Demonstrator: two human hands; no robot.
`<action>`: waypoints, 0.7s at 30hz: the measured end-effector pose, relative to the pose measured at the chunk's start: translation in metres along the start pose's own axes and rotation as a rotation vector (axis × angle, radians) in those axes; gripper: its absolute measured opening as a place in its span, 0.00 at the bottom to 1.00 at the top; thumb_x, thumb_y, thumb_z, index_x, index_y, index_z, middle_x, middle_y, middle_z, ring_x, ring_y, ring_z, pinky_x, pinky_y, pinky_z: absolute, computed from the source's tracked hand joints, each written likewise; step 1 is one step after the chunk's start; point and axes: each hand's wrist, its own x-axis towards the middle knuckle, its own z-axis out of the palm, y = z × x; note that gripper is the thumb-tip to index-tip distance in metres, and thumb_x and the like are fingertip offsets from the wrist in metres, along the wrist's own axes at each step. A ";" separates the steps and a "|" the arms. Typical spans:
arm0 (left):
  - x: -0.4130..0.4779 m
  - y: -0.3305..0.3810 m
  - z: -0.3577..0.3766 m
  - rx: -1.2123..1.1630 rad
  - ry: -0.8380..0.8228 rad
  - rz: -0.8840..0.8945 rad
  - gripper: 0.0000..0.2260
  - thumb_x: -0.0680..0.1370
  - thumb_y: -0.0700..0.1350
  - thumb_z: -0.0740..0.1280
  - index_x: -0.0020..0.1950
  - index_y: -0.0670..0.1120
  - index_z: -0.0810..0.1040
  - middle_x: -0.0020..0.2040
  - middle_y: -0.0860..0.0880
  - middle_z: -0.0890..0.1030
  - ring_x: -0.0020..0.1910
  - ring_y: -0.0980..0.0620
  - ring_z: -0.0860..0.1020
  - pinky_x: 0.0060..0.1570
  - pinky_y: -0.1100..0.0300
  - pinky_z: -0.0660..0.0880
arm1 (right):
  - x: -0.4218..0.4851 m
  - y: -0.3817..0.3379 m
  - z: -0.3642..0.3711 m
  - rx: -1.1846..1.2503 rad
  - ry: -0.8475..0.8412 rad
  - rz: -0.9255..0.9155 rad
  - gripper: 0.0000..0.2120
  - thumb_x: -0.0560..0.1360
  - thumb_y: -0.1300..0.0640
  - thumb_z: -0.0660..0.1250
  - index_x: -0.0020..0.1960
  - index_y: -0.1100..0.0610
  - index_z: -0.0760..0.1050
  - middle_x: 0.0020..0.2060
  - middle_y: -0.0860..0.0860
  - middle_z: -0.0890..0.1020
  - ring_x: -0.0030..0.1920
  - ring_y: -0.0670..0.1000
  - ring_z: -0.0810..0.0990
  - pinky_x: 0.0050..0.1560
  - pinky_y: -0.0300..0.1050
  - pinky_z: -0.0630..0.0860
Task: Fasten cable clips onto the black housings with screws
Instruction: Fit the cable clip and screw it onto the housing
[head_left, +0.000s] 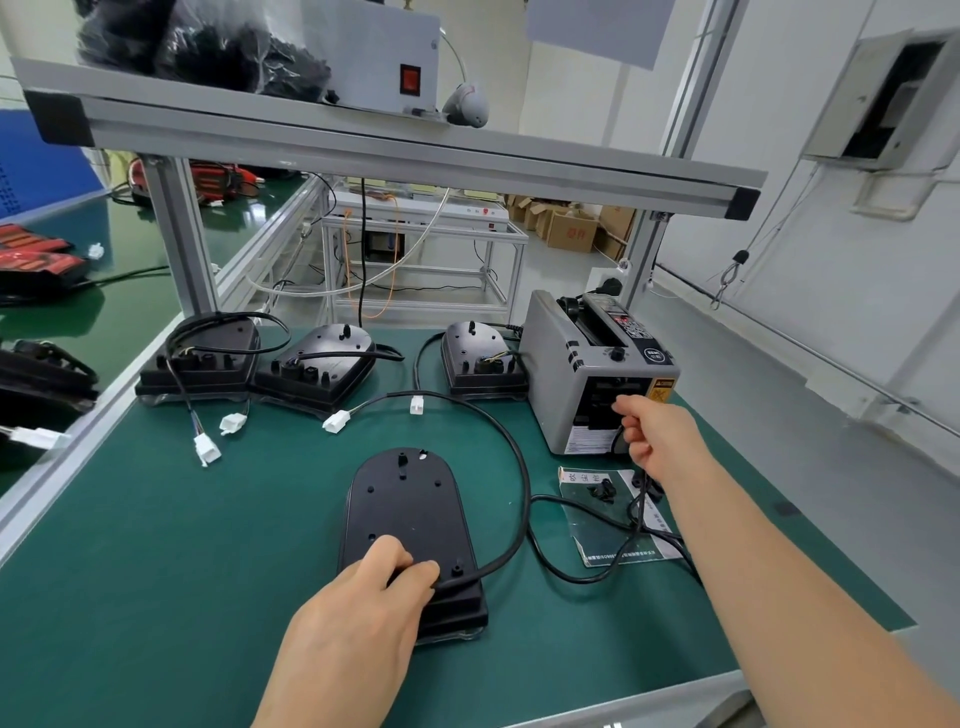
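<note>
A black housing lies flat in the middle of the green mat. My left hand grips its near end, where a black cable leaves it and loops away to a white connector. My right hand is at the outlet of the grey tape dispenser, fingers curled and pinching something dark there; what it is I cannot tell. Small black cable clips lie on a plastic sheet to the right of the housing.
Three more black housings with cables and white connectors stand along the back of the mat. An aluminium shelf frame crosses overhead. The dispenser's power cord curls across the right side. Red-and-black lamps lie on the left bench.
</note>
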 end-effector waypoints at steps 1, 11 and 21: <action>0.000 0.000 0.000 0.000 -0.002 -0.001 0.15 0.72 0.47 0.56 0.38 0.49 0.82 0.35 0.52 0.76 0.24 0.54 0.72 0.14 0.63 0.66 | 0.000 -0.001 0.001 0.013 0.007 0.004 0.08 0.76 0.60 0.67 0.51 0.63 0.76 0.32 0.51 0.70 0.28 0.44 0.63 0.16 0.32 0.57; -0.002 -0.002 0.005 -0.005 0.011 -0.007 0.14 0.73 0.47 0.57 0.37 0.49 0.82 0.35 0.52 0.75 0.24 0.53 0.71 0.14 0.62 0.67 | 0.005 0.002 0.012 0.064 0.128 -0.074 0.10 0.74 0.64 0.66 0.36 0.58 0.68 0.28 0.52 0.67 0.25 0.47 0.61 0.16 0.32 0.55; -0.002 -0.003 0.004 0.006 -0.007 -0.006 0.14 0.73 0.47 0.56 0.36 0.49 0.81 0.35 0.52 0.75 0.24 0.54 0.70 0.16 0.65 0.66 | 0.005 0.006 0.022 0.140 0.175 -0.072 0.09 0.72 0.63 0.65 0.37 0.56 0.66 0.26 0.51 0.65 0.21 0.46 0.60 0.17 0.32 0.56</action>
